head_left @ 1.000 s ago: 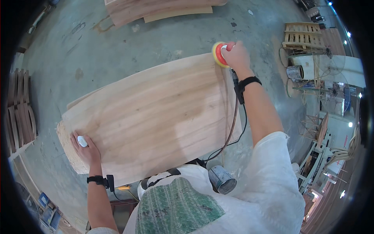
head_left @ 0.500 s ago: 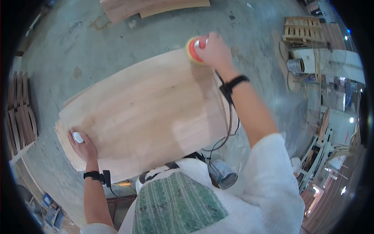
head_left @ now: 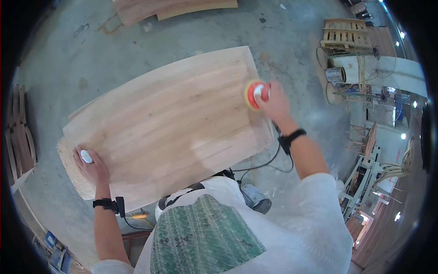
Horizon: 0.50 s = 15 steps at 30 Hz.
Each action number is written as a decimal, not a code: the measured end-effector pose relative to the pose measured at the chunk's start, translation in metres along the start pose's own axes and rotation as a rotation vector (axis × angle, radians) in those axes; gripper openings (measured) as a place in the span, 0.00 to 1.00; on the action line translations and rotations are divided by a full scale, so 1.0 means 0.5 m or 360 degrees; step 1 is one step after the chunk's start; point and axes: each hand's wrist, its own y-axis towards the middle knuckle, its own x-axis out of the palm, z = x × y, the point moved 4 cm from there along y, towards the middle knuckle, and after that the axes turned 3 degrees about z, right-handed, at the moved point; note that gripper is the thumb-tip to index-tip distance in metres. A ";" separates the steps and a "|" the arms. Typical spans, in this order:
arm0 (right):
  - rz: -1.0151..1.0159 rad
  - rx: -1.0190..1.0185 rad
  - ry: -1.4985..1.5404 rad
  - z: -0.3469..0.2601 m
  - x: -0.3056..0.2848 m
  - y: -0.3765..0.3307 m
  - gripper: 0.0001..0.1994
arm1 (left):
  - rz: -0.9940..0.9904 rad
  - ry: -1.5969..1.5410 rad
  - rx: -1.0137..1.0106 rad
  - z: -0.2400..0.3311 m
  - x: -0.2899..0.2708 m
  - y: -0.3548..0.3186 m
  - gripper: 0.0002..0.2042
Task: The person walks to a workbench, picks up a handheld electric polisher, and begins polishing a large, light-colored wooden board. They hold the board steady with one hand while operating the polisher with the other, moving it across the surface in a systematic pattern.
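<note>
A wide, pale wooden board (head_left: 164, 123) lies in front of me, slightly slanted, its top edge curved. At its right end my right hand (head_left: 277, 102) is closed round a red power sander (head_left: 265, 92) with a yellow pad. The sander is over the board's surface near the right edge; a dark cord trails from it toward my body. My left hand (head_left: 96, 171) rests flat on the board's left end, fingers stretched out. A white oval piece (head_left: 86, 156) sits on top of that hand. What lies under the palm is hidden.
Wooden panels (head_left: 182, 8) lie on the floor at the far side. A metal can (head_left: 255, 199) stands close to my body. Curved slats (head_left: 20, 132) are stacked at left; a pallet (head_left: 345, 34) and another can (head_left: 335, 74) are at right.
My right hand has brought the sander from the board's far right corner nearer to me and a little rightward. The left hand stays flat at the board's left end.
</note>
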 end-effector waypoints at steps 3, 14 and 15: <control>-0.0202 0.0204 -0.0095 0.030 -0.015 -0.136 0.32 | 0.0029 0.0020 -0.0032 -0.009 0.003 -0.004 0.28; 0.0126 -0.0232 -0.0093 -0.135 0.023 0.188 0.29 | 0.0007 0.0069 -0.0043 -0.018 -0.002 -0.007 0.28; 0.0122 -0.0249 -0.0123 -0.143 0.020 0.228 0.28 | 0.0012 0.0070 -0.0031 -0.016 0.001 -0.003 0.28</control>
